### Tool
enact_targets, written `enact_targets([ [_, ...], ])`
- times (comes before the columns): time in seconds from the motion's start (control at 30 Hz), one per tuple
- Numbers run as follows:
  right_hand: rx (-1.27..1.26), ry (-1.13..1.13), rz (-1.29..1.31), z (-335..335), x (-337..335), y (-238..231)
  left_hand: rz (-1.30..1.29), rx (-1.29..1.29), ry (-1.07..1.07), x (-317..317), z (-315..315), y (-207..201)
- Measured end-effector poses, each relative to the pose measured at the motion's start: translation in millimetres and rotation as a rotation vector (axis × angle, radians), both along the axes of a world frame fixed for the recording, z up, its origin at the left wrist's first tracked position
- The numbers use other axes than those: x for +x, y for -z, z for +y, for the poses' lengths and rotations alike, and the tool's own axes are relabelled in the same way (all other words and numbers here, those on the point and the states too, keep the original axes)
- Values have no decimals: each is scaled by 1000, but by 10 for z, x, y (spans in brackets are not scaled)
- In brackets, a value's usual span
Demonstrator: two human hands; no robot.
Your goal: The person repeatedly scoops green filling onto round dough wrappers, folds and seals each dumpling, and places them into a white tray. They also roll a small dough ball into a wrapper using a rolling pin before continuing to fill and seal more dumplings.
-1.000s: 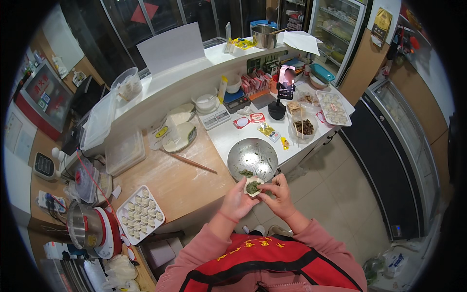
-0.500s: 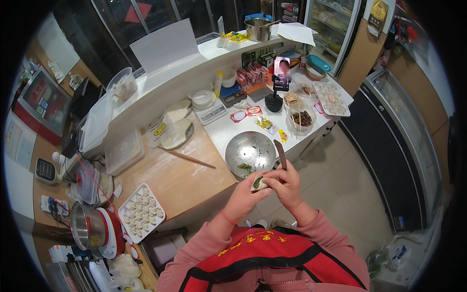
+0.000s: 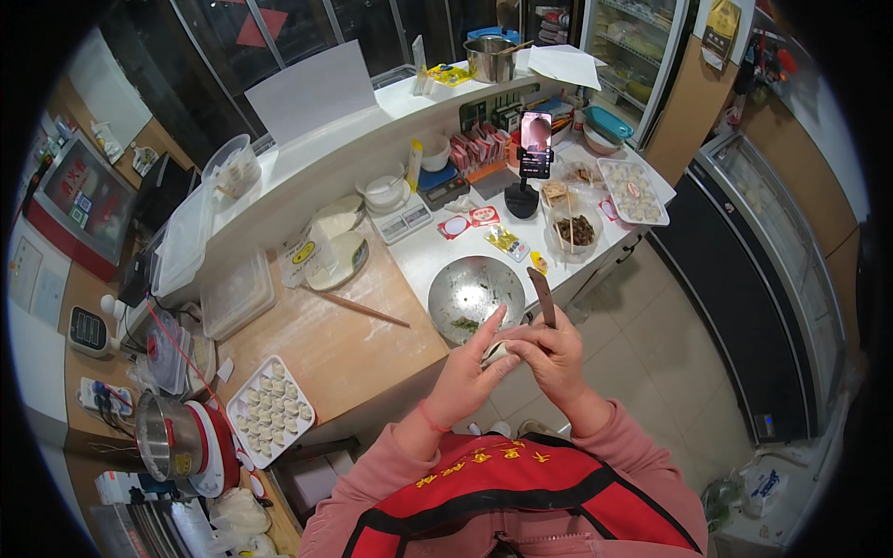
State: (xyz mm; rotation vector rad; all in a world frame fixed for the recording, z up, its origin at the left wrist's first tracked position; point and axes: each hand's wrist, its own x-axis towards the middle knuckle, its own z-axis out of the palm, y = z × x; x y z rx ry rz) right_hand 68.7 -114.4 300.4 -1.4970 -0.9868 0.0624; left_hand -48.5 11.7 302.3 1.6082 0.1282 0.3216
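My left hand (image 3: 459,379) and my right hand (image 3: 558,361) meet just in front of the steel bowl (image 3: 454,273). Between them is a white dumpling wrapper (image 3: 499,352), folded over so that its filling is mostly hidden. The left thumb presses on it while the left index finger points up and away. Fingers of the right hand pinch the wrapper's other side. Upright in the right hand stands a flat brown filling spatula (image 3: 540,290). A little green filling (image 3: 465,324) lies in the bottom of the bowl.
A floured wooden board (image 3: 372,361) with a rolling pin (image 3: 363,309) lies left of the bowl. A white tray (image 3: 238,430) of folded dumplings sits at its near left corner. Behind the bowl stand a phone on a stand (image 3: 523,199) and a tub of dark food (image 3: 577,234).
The wrapper has been folded over, and its green filling shows less. My left index finger has lifted off it. The spatula remains in my right hand.
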Motion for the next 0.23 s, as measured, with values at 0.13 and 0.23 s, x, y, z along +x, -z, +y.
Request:
enact_targets([
  [0.13, 38, -50, 216, -16, 3, -75, -144, 59, 43, 65, 103, 1],
  [0.23, 8, -84, 261, -33, 43, -151, -244, 333, 129, 173, 314, -15],
])
